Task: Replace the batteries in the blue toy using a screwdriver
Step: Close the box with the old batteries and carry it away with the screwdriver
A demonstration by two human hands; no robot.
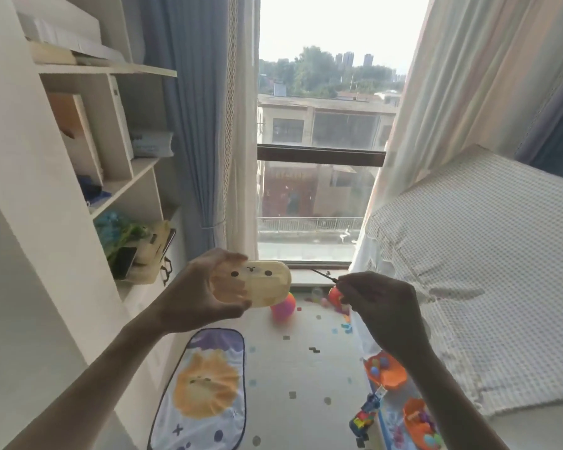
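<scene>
My left hand (192,297) grips a cream-yellow oval case (254,284) with a small cartoon face on it, held up in front of the window. To its right, my right hand (381,303) pinches a thin screwdriver (322,274); its dark shaft points up and left toward the case and ends a short gap away from it. On the floor at the lower right lies a small blue toy vehicle (366,414). No batteries show in view.
White shelves (111,177) with books and bags stand at left. A bed (488,271) with a checked cover fills the right. The floor mat (293,368) carries a pink ball (283,308), orange toy pieces (385,371) and a cartoon cushion (205,391).
</scene>
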